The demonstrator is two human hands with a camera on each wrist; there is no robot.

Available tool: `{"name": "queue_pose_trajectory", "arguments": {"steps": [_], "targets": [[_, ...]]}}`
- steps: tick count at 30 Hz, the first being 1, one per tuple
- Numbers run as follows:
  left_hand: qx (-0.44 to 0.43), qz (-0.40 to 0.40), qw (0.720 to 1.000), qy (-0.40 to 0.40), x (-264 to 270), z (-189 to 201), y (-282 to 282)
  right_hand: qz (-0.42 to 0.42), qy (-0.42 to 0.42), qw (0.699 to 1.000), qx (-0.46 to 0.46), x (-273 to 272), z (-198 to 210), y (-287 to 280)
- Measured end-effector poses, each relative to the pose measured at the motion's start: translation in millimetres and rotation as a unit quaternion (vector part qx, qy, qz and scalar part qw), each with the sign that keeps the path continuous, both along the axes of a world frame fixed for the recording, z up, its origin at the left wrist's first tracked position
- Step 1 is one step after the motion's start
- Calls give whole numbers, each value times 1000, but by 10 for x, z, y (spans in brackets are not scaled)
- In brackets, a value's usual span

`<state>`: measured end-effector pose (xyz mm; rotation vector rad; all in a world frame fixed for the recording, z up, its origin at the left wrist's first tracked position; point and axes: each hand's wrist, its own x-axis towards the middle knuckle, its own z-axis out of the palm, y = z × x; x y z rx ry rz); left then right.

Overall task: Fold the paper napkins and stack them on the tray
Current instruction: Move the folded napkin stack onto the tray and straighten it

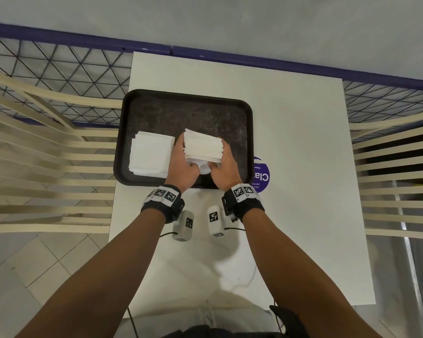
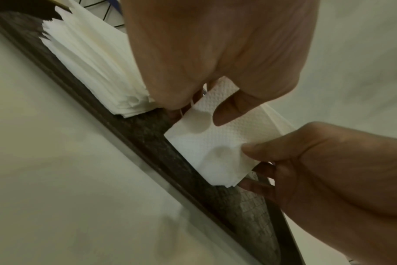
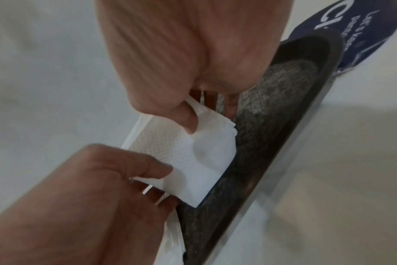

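Note:
A dark tray (image 1: 186, 97) lies on the white table (image 1: 298, 167). A flat stack of white folded napkins (image 1: 150, 154) rests on its left part, also seen as the stack (image 2: 95, 71) in the left wrist view. Over the tray's near middle, both hands hold a thick bundle of napkins (image 1: 203, 147) tilted up on its edge. My left hand (image 1: 181, 164) grips its left side and my right hand (image 1: 225, 167) its right side. The wrist views show the left thumb (image 2: 231, 107) and the right thumb (image 3: 188, 122) pressed on the bundle's embossed face (image 3: 192, 157), with fingers behind it.
A round blue sticker (image 1: 261, 174) is on the table at the tray's right edge. Cream slatted chairs (image 1: 47, 167) stand on both sides. A blue-framed wire fence (image 1: 59, 67) runs behind the table. The tray's far half (image 1: 186, 115) is bare.

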<state>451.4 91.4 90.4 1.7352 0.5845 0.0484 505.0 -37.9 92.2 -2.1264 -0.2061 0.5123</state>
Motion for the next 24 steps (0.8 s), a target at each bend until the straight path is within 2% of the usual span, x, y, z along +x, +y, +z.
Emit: {"name": "queue_pose_trajectory", "arguments": {"steps": [3,9,14,18,21,24], "targets": [[41,-18,999,-16,-8,-21,30,7,0,1000,-3,9,-3,-51],[95,-6,993,63,6,-16,47,-27,37,999,-3,67,26,-83],[50,18,993,109,26,26,53,-43,80,996,-26,139,13,-88],[60,24,981,182,82,-12,18,-45,120,989,-80,142,-50,-45],[101,16,972,211,101,-48,-1,-57,113,985,-118,132,-79,-3],[146,-6,962,229,117,4,-30,-66,66,987,-134,139,-90,22]]}}
